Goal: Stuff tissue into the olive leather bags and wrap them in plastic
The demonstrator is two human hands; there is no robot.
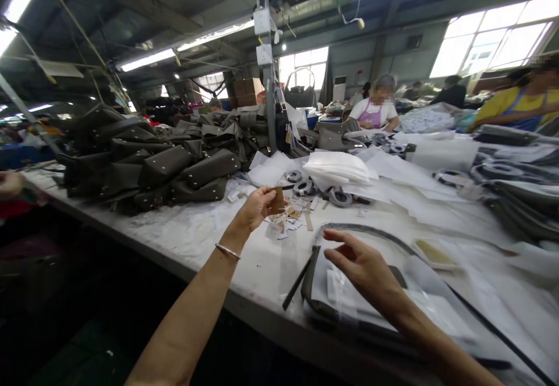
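My left hand [254, 210] is closed on a small brown tag-like piece [276, 200], held up over the table. Just beyond it lies a scatter of small tags and paper bits [290, 216]. My right hand [362, 266] is open, thumb and fingers apart, above a dark grey bag [309, 287] lying flat on the table. White sheeting and clear plastic cover much of that bag. Its wrapped handle [371, 229] curves behind my right hand, and a thin dark strap [294, 284] sticks out on the left.
Dark bags [166, 165] are heaped at the left and back of the white table [192, 234]. White foam sheets [336, 167] and wrapped handle rolls [340, 197] lie beyond my hands. A metal post [267, 95] rises behind. Co-workers [378, 109] sit across; more bags [524, 211] lie right.
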